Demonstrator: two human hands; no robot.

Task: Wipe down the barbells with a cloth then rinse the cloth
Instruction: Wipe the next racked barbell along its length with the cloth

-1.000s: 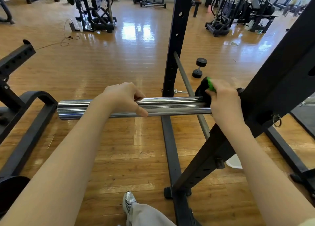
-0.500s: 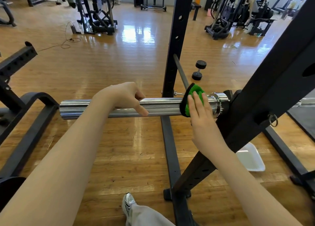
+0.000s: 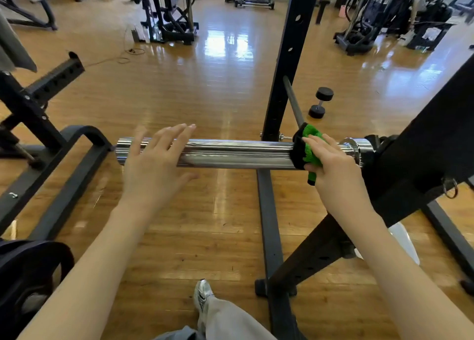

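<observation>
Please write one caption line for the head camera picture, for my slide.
Right hand wraps a green and black cloth around the chrome barbell sleeve; open left hand hovers.

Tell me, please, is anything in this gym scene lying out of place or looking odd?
Mostly one thing: a small black dumbbell lies loose on the wooden floor behind the rack upright, away from any stand. A thin cable also trails across the floor further back. The chrome barbell sleeve and green cloth look normal.
</observation>
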